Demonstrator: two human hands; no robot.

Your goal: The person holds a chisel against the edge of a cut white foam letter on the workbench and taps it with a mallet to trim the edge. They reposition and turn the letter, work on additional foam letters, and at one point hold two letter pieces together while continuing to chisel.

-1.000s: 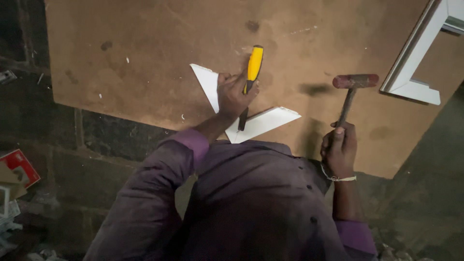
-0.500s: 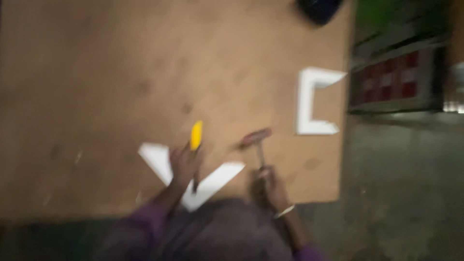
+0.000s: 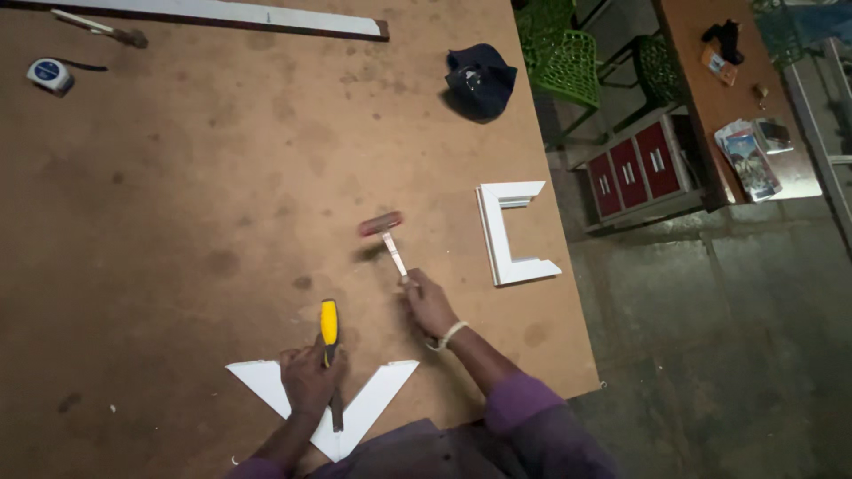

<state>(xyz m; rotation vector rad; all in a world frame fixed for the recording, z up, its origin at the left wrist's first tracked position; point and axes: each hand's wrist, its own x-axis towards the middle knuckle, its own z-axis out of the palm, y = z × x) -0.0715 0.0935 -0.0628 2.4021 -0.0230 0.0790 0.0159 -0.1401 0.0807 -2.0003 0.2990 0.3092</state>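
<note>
Corner joint mid-work: left hand clenches chisel on white V-piece.
Right hand grasps hammer, raised at 1 o'clock; finished white frame aside.

The left hand lies knuckles up, low and near the body, its fingers curled shut round a handle — wrist straight, forearm running back toward the chest. The right hand reaches further out, closed in a fist on a thin shaft, a pale band at the wrist. Both forearms angle inward — purple sleeves cover them above the wrists.
</note>
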